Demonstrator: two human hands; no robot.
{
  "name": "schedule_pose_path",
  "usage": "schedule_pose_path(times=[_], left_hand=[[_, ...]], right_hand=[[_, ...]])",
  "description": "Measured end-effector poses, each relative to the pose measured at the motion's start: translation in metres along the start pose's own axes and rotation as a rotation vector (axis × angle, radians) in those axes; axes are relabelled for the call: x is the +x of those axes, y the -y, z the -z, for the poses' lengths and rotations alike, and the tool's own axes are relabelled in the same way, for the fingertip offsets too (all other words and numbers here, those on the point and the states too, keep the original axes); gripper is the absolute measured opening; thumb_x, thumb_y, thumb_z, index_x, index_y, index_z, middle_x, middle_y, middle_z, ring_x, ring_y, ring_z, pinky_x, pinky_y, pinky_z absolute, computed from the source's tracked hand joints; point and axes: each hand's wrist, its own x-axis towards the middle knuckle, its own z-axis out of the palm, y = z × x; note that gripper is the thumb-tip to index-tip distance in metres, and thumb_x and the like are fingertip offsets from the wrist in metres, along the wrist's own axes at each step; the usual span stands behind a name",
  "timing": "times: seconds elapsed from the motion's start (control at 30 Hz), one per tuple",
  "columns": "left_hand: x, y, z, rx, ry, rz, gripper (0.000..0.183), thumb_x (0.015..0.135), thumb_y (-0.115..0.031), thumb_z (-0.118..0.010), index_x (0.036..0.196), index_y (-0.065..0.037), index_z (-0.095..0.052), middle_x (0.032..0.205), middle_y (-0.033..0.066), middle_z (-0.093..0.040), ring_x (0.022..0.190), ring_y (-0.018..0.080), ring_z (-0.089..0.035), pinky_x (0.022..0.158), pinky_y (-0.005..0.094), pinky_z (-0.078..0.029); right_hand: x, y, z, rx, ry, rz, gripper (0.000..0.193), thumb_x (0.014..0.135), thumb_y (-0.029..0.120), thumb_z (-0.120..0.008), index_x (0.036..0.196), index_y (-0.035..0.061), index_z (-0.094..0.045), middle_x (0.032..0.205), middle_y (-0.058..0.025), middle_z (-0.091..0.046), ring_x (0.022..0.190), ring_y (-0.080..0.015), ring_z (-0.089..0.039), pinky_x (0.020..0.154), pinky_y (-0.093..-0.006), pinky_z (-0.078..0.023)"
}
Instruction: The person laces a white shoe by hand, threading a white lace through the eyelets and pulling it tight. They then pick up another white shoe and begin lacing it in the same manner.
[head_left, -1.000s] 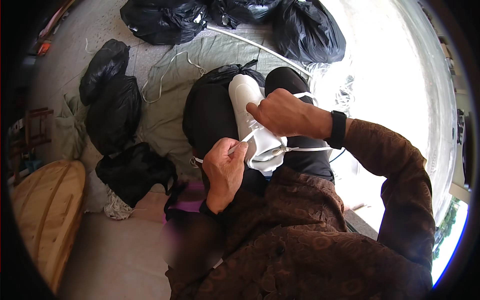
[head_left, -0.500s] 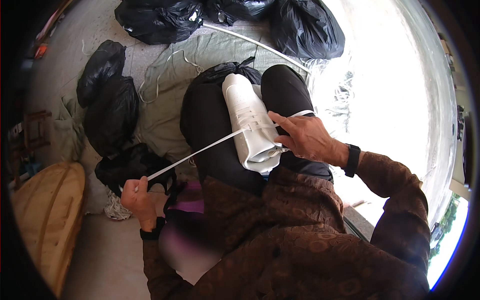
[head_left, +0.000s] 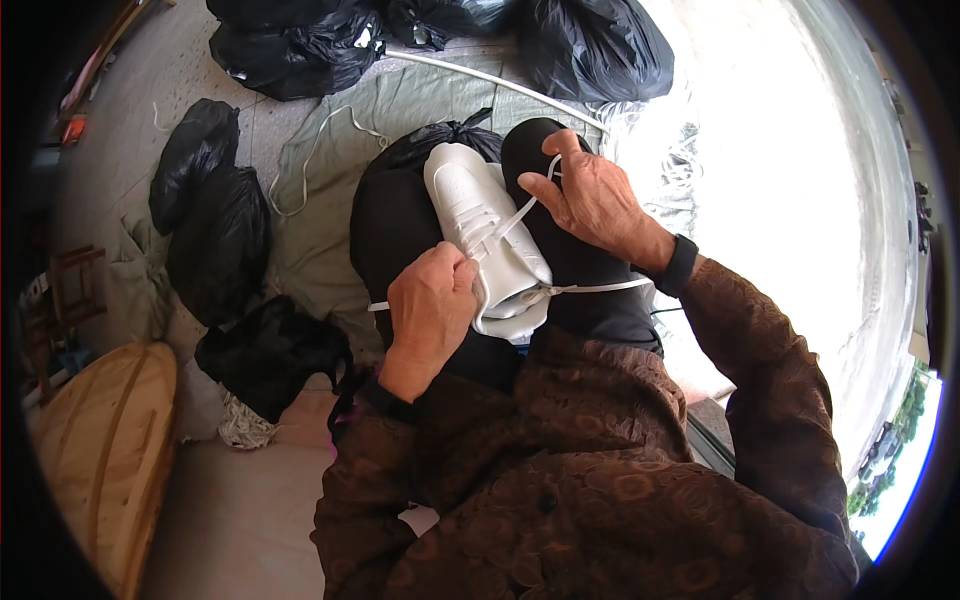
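White sneaker (head_left: pixel 480 230) looks light and stiff-soled; floppy lace (head_left: pixel 522 212) is pinched by right hand (head_left: pixel 592 198), left hand (head_left: pixel 432 305) fingers curled shut on the eyelets.

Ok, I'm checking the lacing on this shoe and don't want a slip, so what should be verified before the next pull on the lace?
1. White shoe steady on the lap, toe pointing away: ok.
2. Left hand closed at the eyelet area, beside the shoe's opening: ok.
3. Right hand pinching the lace above the shoe: ok.
4. Lace between the eyelets and the right hand stretched straight: ok.
5. Other lace end running across the thigh on the right, free of snags: cannot tell.
6. Every eyelet threaded: cannot tell, the left hand covers some.
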Motion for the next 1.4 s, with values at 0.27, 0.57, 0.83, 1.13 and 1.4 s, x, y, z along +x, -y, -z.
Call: schedule_pose_path(times=[0.27,0.57,0.83,1.13,1.4], left_hand=[[-0.045,0.065,0.124,-0.681,0.368,0.497,0.022,0.093,-0.013,-0.062,0.073,-0.002,-0.061,0.061,-0.0069,-0.047,0.054,0.0002,-0.034,0.049,0.0217,-0.022],[-0.046,0.102,0.191,-1.556,-1.149,0.586,0.013,0.099,-0.007,-0.052,0.088,-0.002,-0.047,0.087,0.0062,-0.045,0.077,0.0157,-0.041,0.067,0.03,-0.037],[-0.049,0.145,0.143,-1.504,-0.274,0.401,0.01,0.102,-0.006,-0.049,0.109,0.0,-0.053,0.078,-0.0006,-0.042,0.065,0.0065,-0.037,0.052,0.0198,-0.03],[-0.025,0.01,0.001,-0.745,0.014,0.329,0.008,0.089,0.003,-0.068,0.097,0.005,-0.068,0.083,0.0066,-0.068,0.067,0.0092,-0.063,0.059,0.0233,-0.054],[-0.014,0.013,-0.02,-0.851,-0.153,0.305,0.011,0.087,0.006,-0.067,0.093,0.003,-0.059,0.08,0.0074,-0.066,0.064,0.0085,-0.062,0.057,0.0231,-0.055]], right_hand=[[-0.047,0.03,-0.002,0.427,0.103,-0.138,0.008,0.09,-0.002,-0.049,0.097,-0.0041,-0.053,0.085,-0.0259,-0.062,0.08,-0.0455,-0.063,0.072,-0.0489,-0.05],[-0.045,0.031,-0.023,0.461,-0.03,-0.191,0.019,0.082,-0.006,-0.059,0.095,0.0015,-0.071,0.088,-0.0172,-0.065,0.079,-0.0321,-0.066,0.073,-0.0378,-0.053],[-0.033,0.041,-0.032,0.7,-0.044,-0.393,0.02,0.079,-0.008,-0.06,0.093,0.0021,-0.069,0.072,-0.01,-0.064,0.062,-0.0166,-0.063,0.062,-0.0292,-0.051],[-0.038,0.041,-0.037,0.489,-0.131,-0.098,0.019,0.073,-0.012,-0.061,0.088,0.0001,-0.058,0.079,-0.0143,-0.063,0.074,-0.0286,-0.068,0.065,-0.0347,-0.053],[-0.035,0.038,-0.032,0.585,-0.066,-0.186,0.019,0.073,-0.011,-0.06,0.088,-0.0004,-0.058,0.08,-0.016,-0.066,0.078,-0.0282,-0.07,0.069,-0.0334,-0.055]])
